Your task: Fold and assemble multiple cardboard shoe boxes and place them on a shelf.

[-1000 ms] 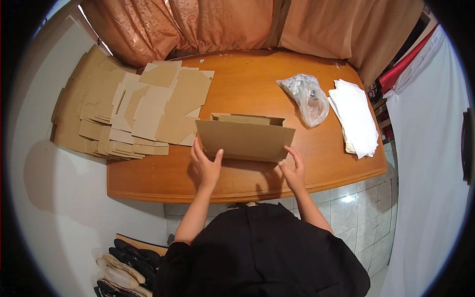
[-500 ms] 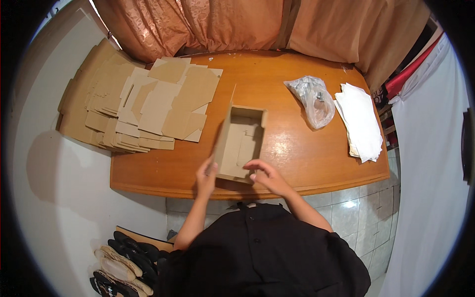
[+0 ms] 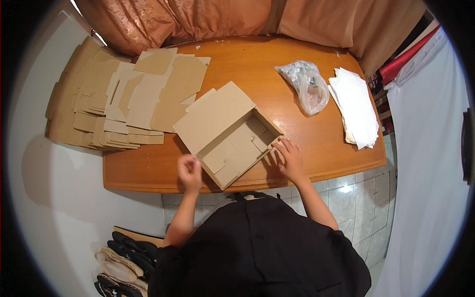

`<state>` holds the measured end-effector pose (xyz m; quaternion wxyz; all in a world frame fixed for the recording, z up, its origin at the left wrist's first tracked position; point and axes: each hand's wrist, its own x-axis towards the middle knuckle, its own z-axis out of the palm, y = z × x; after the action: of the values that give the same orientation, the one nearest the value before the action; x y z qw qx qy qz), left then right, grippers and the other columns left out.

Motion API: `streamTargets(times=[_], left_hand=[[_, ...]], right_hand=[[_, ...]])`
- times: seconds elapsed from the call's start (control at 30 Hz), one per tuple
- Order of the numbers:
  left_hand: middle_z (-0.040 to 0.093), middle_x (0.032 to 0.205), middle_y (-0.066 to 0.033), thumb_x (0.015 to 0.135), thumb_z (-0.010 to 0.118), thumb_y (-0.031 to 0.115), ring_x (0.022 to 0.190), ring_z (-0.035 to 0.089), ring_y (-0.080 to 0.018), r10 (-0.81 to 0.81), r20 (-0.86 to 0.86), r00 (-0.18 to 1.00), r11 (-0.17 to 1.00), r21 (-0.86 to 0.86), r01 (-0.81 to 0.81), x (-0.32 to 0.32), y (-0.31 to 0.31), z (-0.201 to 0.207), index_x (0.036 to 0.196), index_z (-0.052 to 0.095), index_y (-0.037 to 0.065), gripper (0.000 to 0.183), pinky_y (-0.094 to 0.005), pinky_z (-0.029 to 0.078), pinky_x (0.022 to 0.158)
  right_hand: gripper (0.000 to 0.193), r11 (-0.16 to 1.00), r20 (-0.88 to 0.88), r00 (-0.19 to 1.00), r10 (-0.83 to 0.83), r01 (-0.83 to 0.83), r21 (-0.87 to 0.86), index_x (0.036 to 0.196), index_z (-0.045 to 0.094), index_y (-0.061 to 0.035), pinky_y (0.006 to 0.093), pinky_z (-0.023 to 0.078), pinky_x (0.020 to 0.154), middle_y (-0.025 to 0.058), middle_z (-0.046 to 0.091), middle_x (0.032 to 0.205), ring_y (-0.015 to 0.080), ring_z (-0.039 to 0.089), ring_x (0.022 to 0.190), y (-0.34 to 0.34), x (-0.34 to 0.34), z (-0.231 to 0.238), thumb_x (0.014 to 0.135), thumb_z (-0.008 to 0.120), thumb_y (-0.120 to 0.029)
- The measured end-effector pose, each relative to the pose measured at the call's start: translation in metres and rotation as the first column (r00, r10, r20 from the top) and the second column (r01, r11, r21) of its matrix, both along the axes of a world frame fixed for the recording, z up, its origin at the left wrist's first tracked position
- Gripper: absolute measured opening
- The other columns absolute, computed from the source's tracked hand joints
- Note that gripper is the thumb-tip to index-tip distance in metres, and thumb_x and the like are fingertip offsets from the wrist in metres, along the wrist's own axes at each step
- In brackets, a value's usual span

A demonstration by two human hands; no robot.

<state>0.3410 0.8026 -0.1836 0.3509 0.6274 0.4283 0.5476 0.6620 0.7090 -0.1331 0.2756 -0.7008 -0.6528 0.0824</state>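
A brown cardboard box [image 3: 237, 153] lies slantwise near the table's front edge, its inside showing. Its wide lid flap [image 3: 213, 119] leans back toward the far left. Beside the box's left corner, my left hand [image 3: 189, 174] has its fingers curled in, slightly blurred. What they hold, if anything, is hidden. My right hand [image 3: 291, 159] rests at the box's right corner with its fingers apart, the fingertips touching the edge there.
Flat cardboard blanks [image 3: 123, 104] are piled at the table's left. Toward the right lie a clear plastic bag [image 3: 310, 91] with something in it and a stack of white paper sheets [image 3: 354, 106]. Shoes [image 3: 126, 262] stand on the floor at the lower left.
The box has turned clockwise, and its lid flap now tilts outward with its broad face showing. My right hand has moved right to the box's right corner; my left has shifted slightly left.
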Motion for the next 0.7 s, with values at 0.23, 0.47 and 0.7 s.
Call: streamTargets(times=[0.23, 0.47, 0.7], left_hand=[[0.063, 0.095, -0.0073, 0.075, 0.066, 0.015, 0.107, 0.056, -0.0288, -0.337, -0.667, 0.664, 0.872, 0.045, 0.488, 0.002, -0.023, 0.037, 0.085, 0.063, 0.007, 0.013, -0.0482, 0.038, 0.095], [0.065, 0.098, -0.0092, 0.084, 0.056, 0.015, 0.111, 0.055, -0.0279, -0.369, -0.715, 0.594, 0.887, -0.080, 0.455, 0.020, 0.020, 0.057, 0.085, 0.065, 0.003, 0.015, -0.0497, 0.033, 0.100], [0.025, 0.145, -0.0218, 0.090, 0.047, 0.036, 0.134, 0.023, -0.0382, -0.688, -0.724, -0.042, 0.699, -0.678, 0.228, 0.085, 0.031, 0.013, 0.140, 0.029, 0.005, 0.061, -0.0486, 0.022, 0.108]], right_hand=[[0.025, 0.996, 0.287, 0.954, 0.081, -0.085, 0.000, 0.098, 0.063, -0.0195, 0.0665, 0.018, 0.098, -0.0031, 0.057, 0.103, 0.0227, 0.047, 0.113, 0.014, 0.010, 0.002, 0.074, 0.069, -0.021], [0.016, 0.894, 0.230, 0.904, 0.360, -0.263, -0.363, 0.092, 0.064, -0.0140, 0.0579, 0.027, 0.102, 0.0009, 0.059, 0.080, 0.0202, 0.055, 0.095, -0.005, -0.012, 0.044, 0.078, 0.063, -0.022], [0.062, 0.475, -0.017, 0.863, 0.505, -0.295, -0.829, 0.131, 0.042, -0.0023, 0.0435, 0.023, 0.108, 0.0171, 0.041, 0.136, 0.0302, 0.037, 0.128, 0.050, -0.037, -0.002, 0.090, 0.044, -0.048]])
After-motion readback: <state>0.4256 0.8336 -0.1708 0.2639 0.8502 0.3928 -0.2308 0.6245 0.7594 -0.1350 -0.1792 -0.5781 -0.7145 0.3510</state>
